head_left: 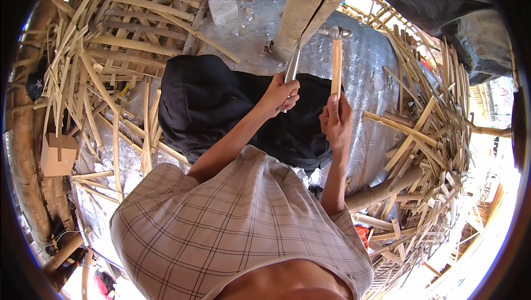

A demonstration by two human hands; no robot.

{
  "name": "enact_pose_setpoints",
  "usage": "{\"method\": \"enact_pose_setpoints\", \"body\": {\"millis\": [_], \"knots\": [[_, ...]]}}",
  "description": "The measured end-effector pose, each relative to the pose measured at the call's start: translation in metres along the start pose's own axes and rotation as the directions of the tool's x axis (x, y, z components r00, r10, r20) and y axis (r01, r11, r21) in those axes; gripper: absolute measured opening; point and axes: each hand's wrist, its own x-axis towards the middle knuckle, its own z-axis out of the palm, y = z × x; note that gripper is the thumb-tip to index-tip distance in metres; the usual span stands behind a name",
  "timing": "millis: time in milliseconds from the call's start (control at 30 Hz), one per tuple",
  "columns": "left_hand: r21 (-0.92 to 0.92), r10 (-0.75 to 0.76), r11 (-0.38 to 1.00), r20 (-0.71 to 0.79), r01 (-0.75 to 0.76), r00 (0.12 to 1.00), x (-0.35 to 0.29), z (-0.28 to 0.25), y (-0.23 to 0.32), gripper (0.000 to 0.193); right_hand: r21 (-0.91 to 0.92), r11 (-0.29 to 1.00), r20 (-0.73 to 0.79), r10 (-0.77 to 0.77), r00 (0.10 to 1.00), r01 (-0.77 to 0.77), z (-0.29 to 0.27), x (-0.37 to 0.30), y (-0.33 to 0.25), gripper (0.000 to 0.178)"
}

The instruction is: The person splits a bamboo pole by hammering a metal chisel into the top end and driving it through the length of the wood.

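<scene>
My left hand (pixel 279 98) is closed around a silver metal chisel (pixel 293 63), which points up and away from me. The chisel's tip reaches the lower part of a thick, light brown wooden post (pixel 301 15). A long dark split runs down the post's right side. Whether the tip touches the wood or only overlaps it, I cannot tell. My right hand (pixel 336 123) grips the lower part of a hammer's (pixel 336 67) wooden handle. The hammer stands upright, its grey metal head level with the post's foot and just right of it, apart from the chisel.
Piled bamboo strips (pixel 426 139) lie on the right. More strips and a woven bamboo lattice (pixel 144 29) fill the left. A pale block (pixel 223 9) rests on the grey sheet (pixel 249 31) at the back. A cardboard box (pixel 58 155) stands far left. Black cloth (pixel 210 95) covers my legs.
</scene>
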Motion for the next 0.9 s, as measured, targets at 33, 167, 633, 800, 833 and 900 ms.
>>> {"method": "enact_pose_setpoints", "body": {"millis": [33, 167, 633, 800, 833, 900], "knots": [[-0.011, -0.002, 1.0, 0.003, 0.002, 1.0, 0.002, 0.003, -0.002, 0.02, -0.108, 0.989, -0.021, -0.101, 0.995, 0.098, -0.007, 0.004, -0.003, 0.033], [-0.024, -0.005, 1.0, 0.034, 0.006, 0.999, 0.009, 0.007, -0.013, 0.016, -0.515, 0.818, -0.057, -0.334, 0.941, 0.258, -0.011, 0.013, -0.006, 0.025], [0.017, -0.04, 0.999, 0.035, 0.04, 0.999, 0.012, 0.014, -0.022, 0.016, -0.567, 0.795, -0.171, -0.37, 0.913, 0.215, -0.009, 0.01, 0.012, 0.025], [0.032, -0.062, 0.998, 0.014, 0.062, 0.998, 0.008, 0.01, -0.015, 0.015, -0.676, 0.711, -0.083, -0.333, 0.939, 0.193, -0.028, 0.018, 0.035, 0.025], [0.03, -0.073, 0.997, 0.028, 0.072, 0.997, 0.008, 0.011, -0.016, 0.015, -0.688, 0.709, -0.115, -0.315, 0.942, 0.153, -0.032, 0.011, 0.012, 0.026], [0.0, -0.077, 0.997, 0.035, 0.077, 0.996, 0.01, 0.008, -0.019, 0.014, -0.612, 0.782, -0.195, -0.292, 0.936, 0.116, -0.029, 0.0, -0.008, 0.027]]}}
